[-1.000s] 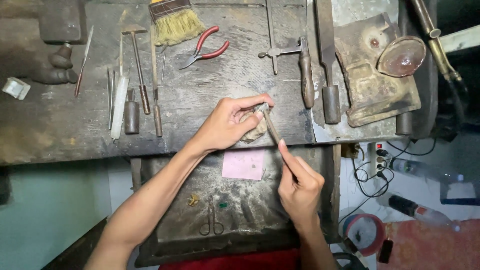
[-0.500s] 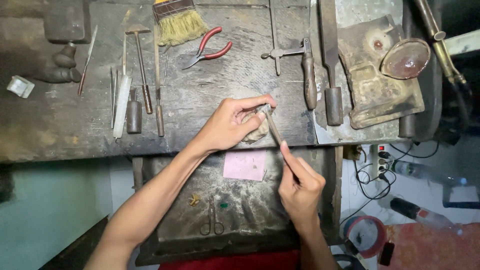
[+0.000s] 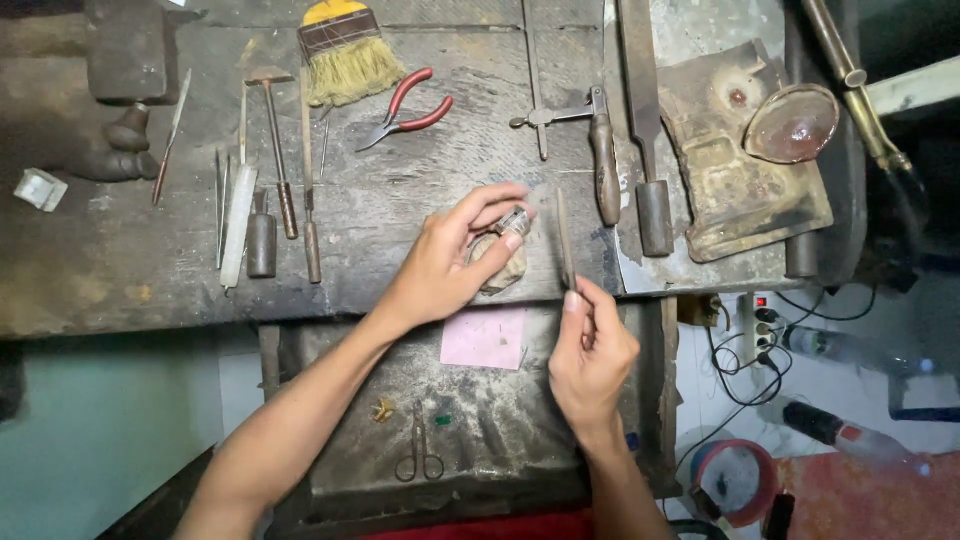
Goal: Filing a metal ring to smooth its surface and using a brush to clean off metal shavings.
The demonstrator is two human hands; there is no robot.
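Observation:
My left hand pinches a small silvery metal ring piece against a worn wooden bench peg at the front edge of the dark wooden workbench. My right hand holds a slim dark file by its lower end, the blade pointing up and standing a little to the right of the ring, apart from it.
On the bench lie a yellow brush, red-handled pliers, a small hammer, several files and gravers, a large file and a rusty metal block. An open drawer tray holds a pink paper and scissors.
My right hand has drawn the file off the ring to the right and stood it more upright. My left hand still pinches the ring at the peg.

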